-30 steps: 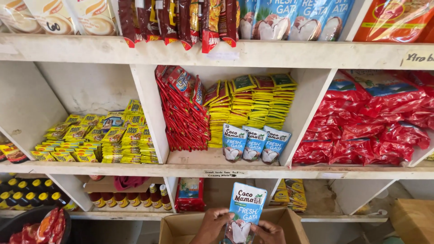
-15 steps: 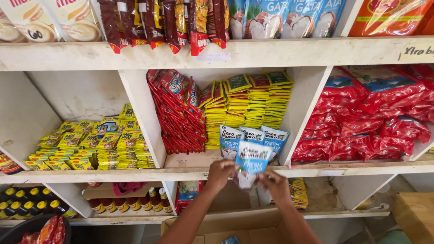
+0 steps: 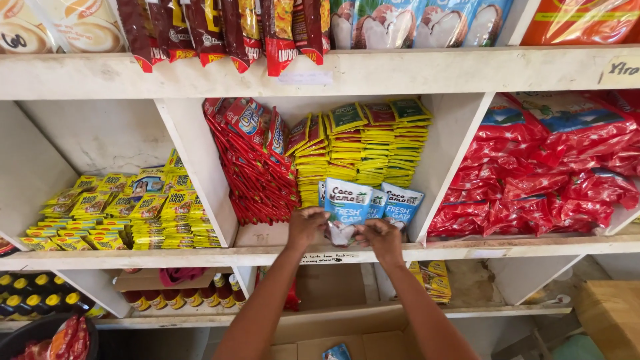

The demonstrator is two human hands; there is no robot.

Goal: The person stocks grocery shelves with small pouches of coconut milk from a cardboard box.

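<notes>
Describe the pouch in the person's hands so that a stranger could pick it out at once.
Find the middle cubby of the white shelf, between red packets and yellow-green packets. At its front stand blue-and-white pouches. The pouch meant is the front left one, the only one pinched at its bottom by the left hand and right hand.

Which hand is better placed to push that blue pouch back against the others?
Probably the right hand: it grips the pouch nearest the standing blue pouches. The left hand holds the far edge.
</notes>
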